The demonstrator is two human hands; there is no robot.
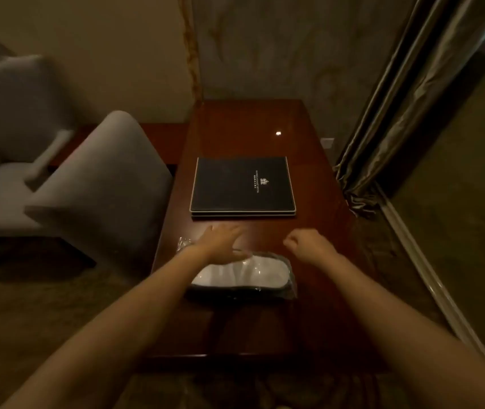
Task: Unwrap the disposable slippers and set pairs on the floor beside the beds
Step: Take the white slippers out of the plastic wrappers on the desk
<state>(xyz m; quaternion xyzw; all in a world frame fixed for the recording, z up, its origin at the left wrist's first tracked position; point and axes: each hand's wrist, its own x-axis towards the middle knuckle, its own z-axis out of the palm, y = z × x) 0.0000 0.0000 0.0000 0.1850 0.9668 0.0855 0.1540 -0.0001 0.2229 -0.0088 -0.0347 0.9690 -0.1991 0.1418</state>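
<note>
A pair of white disposable slippers with dark soles [244, 276] lies in a clear plastic wrapper on a dark wooden desk [250, 128]. My left hand [223, 242] hovers flat with fingers spread over the far left end of the pack, partly covering it. A crumpled bit of clear plastic [184, 242] shows to the left of that wrist. My right hand [309, 243] is curled into a loose fist just beyond the pack's right end, holding nothing that I can see.
A black hotel folder [242, 185] lies on the desk beyond my hands. Grey upholstered chairs [108, 184] stand at the left. A curtain [397, 113] hangs at the right, with a wall and a skirting board [430, 276] along the carpeted floor.
</note>
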